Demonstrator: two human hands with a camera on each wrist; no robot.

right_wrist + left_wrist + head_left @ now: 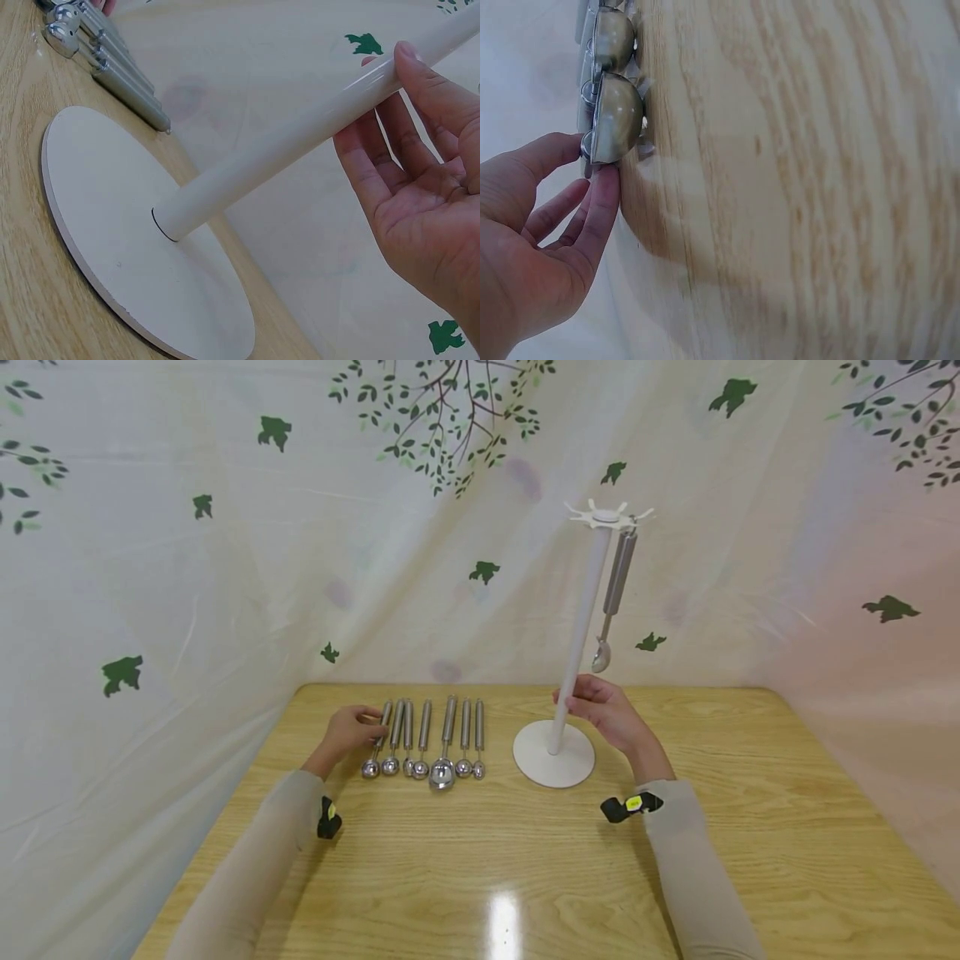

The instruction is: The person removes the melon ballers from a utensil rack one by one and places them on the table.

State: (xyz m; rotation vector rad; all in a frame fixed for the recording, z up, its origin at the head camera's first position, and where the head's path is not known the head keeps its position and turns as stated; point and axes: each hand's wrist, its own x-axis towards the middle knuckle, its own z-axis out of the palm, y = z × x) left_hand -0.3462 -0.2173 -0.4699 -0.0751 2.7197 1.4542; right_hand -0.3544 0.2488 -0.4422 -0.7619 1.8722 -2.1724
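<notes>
My left hand (352,729) is at the left end of a row of steel scoops, with thumb and fingers pinching the handle of the leftmost scoop (370,768). In the left wrist view, that scoop's round bowl (619,120) shows just beyond the fingertips. My right hand (611,714) grips the white pole (581,643) of a stand low down, thumb on one side and fingers on the other. The stand's round base (536,764) rests on the table. From a hook of the stand's top ring (606,517) hangs one scoop (619,572), bowl downward.
Several more scoops lie side by side between the hand and the stand, among them a larger scoop (442,772). The wooden table (420,877) ends at a pale curtain (412,610) printed with leaves. Each wrist wears a black strap (328,818).
</notes>
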